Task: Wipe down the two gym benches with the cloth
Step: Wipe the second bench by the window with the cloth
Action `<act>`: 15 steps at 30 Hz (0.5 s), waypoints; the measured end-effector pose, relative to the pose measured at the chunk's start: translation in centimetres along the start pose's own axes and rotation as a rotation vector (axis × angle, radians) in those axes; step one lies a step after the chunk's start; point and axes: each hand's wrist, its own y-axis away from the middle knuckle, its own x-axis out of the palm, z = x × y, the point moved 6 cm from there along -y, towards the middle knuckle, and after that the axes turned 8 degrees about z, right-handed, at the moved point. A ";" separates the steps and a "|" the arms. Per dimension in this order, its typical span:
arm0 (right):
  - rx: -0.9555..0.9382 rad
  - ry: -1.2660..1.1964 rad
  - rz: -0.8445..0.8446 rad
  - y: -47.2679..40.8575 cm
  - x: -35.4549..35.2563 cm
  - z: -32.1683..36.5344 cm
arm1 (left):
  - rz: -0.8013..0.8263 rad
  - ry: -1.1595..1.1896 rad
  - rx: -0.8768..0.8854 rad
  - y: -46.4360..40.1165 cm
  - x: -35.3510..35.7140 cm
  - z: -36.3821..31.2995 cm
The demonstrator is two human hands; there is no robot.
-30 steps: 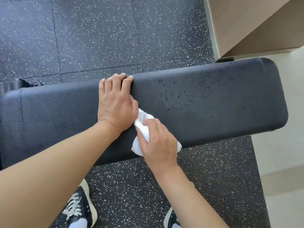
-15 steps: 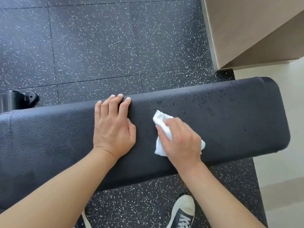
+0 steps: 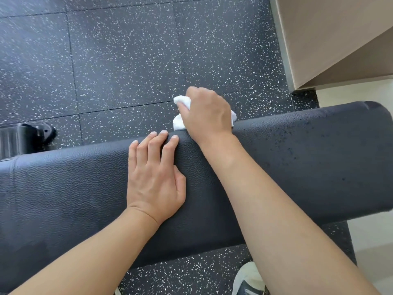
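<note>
A long black padded gym bench runs across the view from left to right, with dark wet specks on its right part. My left hand lies flat on the pad's middle, its fingertips at the far edge. My right hand is over the far edge of the bench, closed around a crumpled white cloth. The cloth hangs against the far side of the pad, mostly hidden by the hand. Only one bench is in view.
The floor is black rubber tiling with white flecks. A beige wall corner stands at the upper right. A black bench foot sticks out at the left. My shoe is near the bottom edge.
My right hand has carried the cloth from the near side across the pad to the far edge. My left hand has stayed flat in place. The camera has leaned forward.
</note>
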 end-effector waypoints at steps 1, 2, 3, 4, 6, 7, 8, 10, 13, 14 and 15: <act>-0.045 -0.015 -0.052 1.4 -0.9 0.2 | 0.002 0.002 0.001 0.0 0.0 0.0; -0.072 -0.045 -0.097 2.9 -1.8 0.2 | 0.004 0.007 0.001 0.0 0.0 -0.1; -0.073 -0.072 -0.124 4.5 -2.7 0.0 | 0.006 0.010 0.000 0.0 0.0 -0.1; -0.058 -0.088 -0.130 6.1 -3.2 -0.5 | 0.009 0.010 -0.001 0.0 0.0 0.0; -0.024 -0.014 -0.027 10.0 -2.8 -1.8 | 0.018 0.008 -0.002 0.0 0.1 0.0; -0.017 0.043 0.057 12.2 -2.2 -2.3 | 0.020 0.009 -0.004 0.0 0.1 0.0; -0.017 0.062 0.104 14.5 -1.6 -2.8 | 0.020 0.009 -0.006 0.0 0.0 0.1; -0.017 -0.061 0.037 18.2 -1.2 -3.7 | 0.020 0.005 -0.006 0.0 0.1 0.1; -0.046 -0.091 -0.163 19.4 -1.4 -3.8 | 0.021 0.007 -0.008 0.0 0.2 0.1; -0.055 -0.082 -0.199 18.5 -1.6 -3.4 | 0.021 0.004 -0.008 0.0 0.2 0.1; -0.045 -0.077 -0.219 17.2 -1.7 -3.0 | 0.023 0.002 -0.008 0.0 0.2 0.1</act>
